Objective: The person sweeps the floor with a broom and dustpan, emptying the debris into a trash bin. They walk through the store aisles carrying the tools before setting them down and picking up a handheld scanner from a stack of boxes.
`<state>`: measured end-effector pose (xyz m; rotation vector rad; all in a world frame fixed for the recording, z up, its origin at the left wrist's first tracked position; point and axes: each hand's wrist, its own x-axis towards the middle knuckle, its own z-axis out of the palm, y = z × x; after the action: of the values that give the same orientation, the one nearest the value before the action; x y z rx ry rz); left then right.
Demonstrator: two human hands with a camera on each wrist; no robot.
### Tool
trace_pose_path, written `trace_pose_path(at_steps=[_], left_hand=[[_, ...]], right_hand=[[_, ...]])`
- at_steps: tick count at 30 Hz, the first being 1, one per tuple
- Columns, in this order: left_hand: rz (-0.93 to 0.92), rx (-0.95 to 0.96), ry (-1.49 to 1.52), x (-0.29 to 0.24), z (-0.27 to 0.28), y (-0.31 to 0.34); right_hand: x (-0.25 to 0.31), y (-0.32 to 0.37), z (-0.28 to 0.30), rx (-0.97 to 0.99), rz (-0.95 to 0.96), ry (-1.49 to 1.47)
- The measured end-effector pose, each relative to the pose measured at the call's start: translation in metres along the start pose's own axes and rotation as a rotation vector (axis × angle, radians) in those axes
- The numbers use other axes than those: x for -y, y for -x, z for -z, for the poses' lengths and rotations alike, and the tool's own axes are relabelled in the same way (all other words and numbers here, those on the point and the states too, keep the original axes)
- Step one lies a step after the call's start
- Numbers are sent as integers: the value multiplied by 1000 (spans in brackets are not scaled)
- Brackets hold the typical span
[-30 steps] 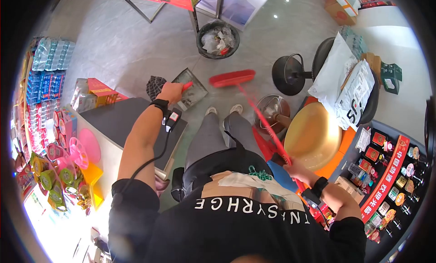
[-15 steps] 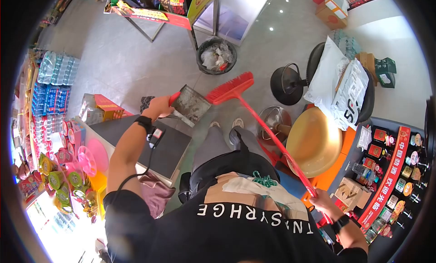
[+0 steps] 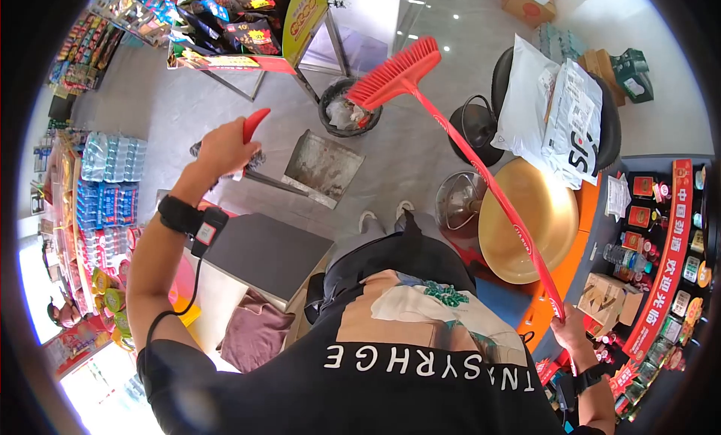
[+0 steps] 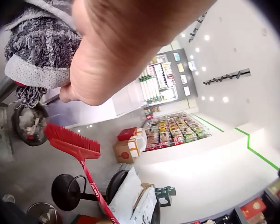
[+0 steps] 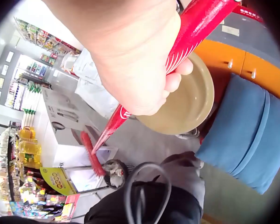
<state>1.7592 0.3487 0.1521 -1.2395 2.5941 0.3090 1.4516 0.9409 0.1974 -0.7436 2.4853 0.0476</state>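
My left hand (image 3: 225, 151) grips the dustpan handle, whose red end pokes out past the fist. The handle runs down to a flat, dirt-marked dustpan (image 3: 324, 167) over the grey floor. A fuzzy grey-and-white cloth (image 4: 39, 51) bunches beside this hand in the left wrist view. With my right hand (image 3: 569, 331) I hold the red broom (image 3: 481, 161) by the end of its pole, fingers curled round it. Its bristles point upward and away, and the head overlaps the rim of a black waste bin (image 3: 324, 105) with plastic litter inside.
A gold-coloured basin (image 3: 526, 225) and a black stool (image 3: 475, 127) stand to the right, near white parcels (image 3: 574, 120). On the left are a dark-topped counter (image 3: 263, 251) and shrink-wrapped bottles (image 3: 113, 159). A snack display (image 3: 248, 62) stands ahead, bottle shelves (image 3: 668, 262) at far right.
The broom head has risen and turned bristles-up, moving forward to the bin. My left hand has gone up and left, with the dustpan following slightly. The right hand has shifted outward.
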Motion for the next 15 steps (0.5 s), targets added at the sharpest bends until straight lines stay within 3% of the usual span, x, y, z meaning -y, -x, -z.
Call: trace_pose_path(at_steps=[5,10,13,15], left_hand=[[-36,14,-27,-22,38,-35],[-67,73,-17,-38,54,-64],[-33,110,7,-46,63,-73],[-119,69,54,-41,58,-84]], right_hand=[[-25,5,-8,69,-22,-140],[-31,0,-21,108,34,-51],[-22,-13,-29,116,78,-35],[-11,-27,-32,131,115,-48]])
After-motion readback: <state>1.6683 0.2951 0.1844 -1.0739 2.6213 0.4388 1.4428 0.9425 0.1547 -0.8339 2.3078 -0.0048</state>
